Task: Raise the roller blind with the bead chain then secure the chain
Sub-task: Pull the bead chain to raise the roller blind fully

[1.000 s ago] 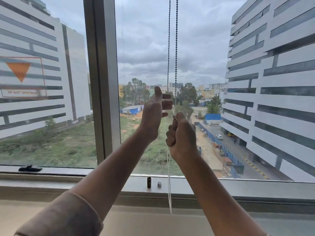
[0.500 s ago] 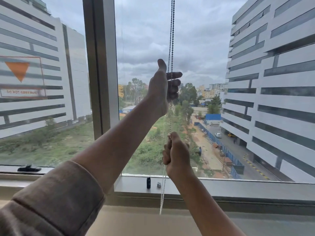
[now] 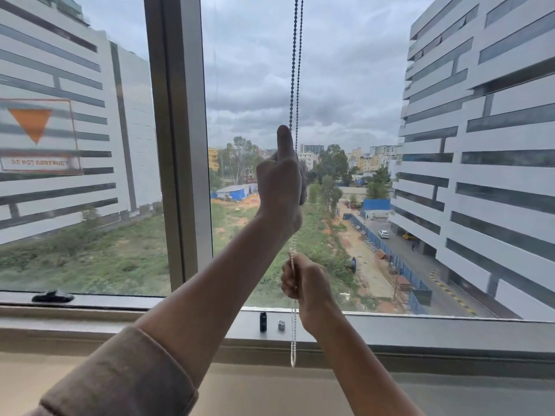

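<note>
Since half a second ago, the left hand (image 3: 280, 181) has dropped lower and curled tighter around the bead chain (image 3: 295, 64), thumb up. The right hand (image 3: 303, 285) grips the same chain below it, fisted. The chain's loop hangs past the window sill (image 3: 435, 328).

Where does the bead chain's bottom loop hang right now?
In the head view, the bead chain loop ends just below the window sill, under the right hand, right of two small fittings.
</note>
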Tool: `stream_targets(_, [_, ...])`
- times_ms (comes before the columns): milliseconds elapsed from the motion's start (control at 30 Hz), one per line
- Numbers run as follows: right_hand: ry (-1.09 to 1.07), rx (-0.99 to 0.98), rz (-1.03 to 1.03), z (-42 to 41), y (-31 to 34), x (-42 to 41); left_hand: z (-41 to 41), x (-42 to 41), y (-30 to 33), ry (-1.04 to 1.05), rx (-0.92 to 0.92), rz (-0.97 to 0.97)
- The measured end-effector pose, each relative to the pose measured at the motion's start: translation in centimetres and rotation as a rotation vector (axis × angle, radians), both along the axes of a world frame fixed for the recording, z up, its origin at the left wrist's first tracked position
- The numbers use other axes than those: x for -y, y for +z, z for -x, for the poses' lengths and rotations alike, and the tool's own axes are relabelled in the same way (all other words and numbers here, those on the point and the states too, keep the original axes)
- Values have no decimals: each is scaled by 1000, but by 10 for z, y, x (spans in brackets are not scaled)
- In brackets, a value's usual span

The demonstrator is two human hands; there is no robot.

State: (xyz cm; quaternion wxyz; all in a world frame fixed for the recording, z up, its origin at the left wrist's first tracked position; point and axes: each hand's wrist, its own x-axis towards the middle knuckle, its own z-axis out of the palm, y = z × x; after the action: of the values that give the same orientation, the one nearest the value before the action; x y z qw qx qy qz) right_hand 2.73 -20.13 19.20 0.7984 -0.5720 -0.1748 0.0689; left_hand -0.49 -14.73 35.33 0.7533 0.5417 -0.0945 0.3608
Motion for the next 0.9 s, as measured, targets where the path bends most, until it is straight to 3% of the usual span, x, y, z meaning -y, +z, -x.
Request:
stream_targets(200, [-59, 41, 75, -13, 23, 8, 3, 2, -17, 39, -14, -30])
stream_targets(567, [-92, 70, -72, -18, 81, 11, -3, 3, -65, 68, -96, 26])
stream_targets(900, [-81, 108, -71, -6, 140, 4, -2, 8, -105, 24, -90, 54])
